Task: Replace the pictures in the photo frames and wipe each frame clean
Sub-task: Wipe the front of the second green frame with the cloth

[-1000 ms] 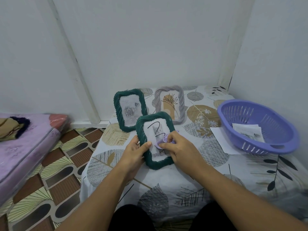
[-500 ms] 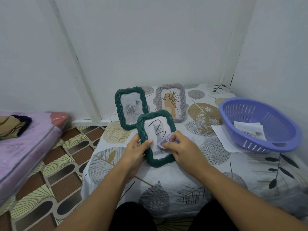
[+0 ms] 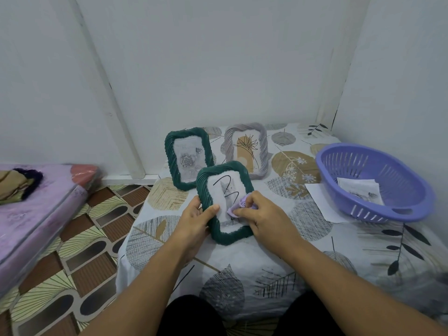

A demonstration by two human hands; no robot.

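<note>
A dark green frame [image 3: 223,174] with a cat picture and a black scribble on its glass stands tilted in the middle of the table. My left hand [image 3: 196,221] grips its left edge, thumb on the glass. My right hand [image 3: 264,217] pinches a bunched lilac cloth [image 3: 238,206] against the lower right of the glass. Behind it stand a second green frame [image 3: 188,157] with a rose picture and a grey frame [image 3: 247,149] with a plant drawing.
A purple basket [image 3: 373,183] holding printed pictures [image 3: 358,192] sits at the right on a white sheet of paper [image 3: 322,202]. The table has a leaf-patterned cloth [image 3: 242,267]. White walls close the back and right. A pink mattress [image 3: 36,219] lies at the left.
My right hand has shifted the lilac cloth a little down and left over the glass. The left hand keeps its hold on the frame.
</note>
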